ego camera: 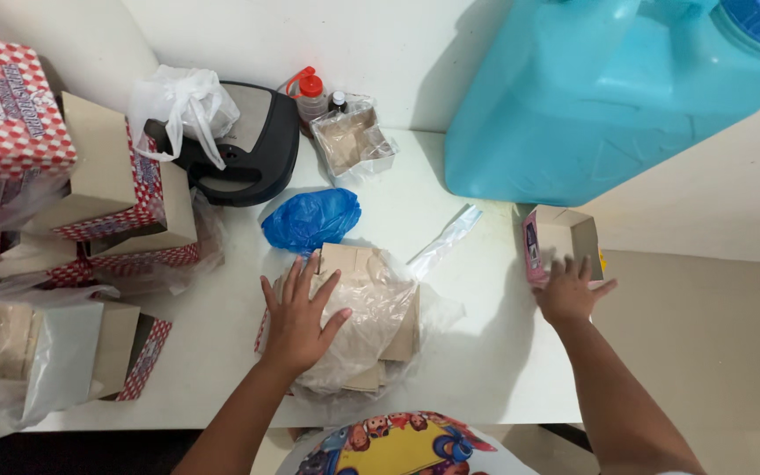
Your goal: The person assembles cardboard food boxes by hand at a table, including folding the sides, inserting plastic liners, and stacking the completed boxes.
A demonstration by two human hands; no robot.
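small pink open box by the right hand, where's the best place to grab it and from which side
Take the small pink open box by its two long side walls, coming from above on the near side where the right hand already rests. It lies at the table edge with its open top up, so the thin walls offer a pinch grip; the pink wall and the opposite plain one look firmest.

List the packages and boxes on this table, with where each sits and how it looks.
Stack of flat boxes in clear plastic bag: table centre, under the left hand; brown card.
Small open box: right table edge, touched by the right hand; pink outside, brown inside.
Red-and-white checked boxes: piled at left, some open.
Clear-wrapped open box: by the wall.
Blue bag: crumpled, above the centre stack.
Big blue water jug: upper right.
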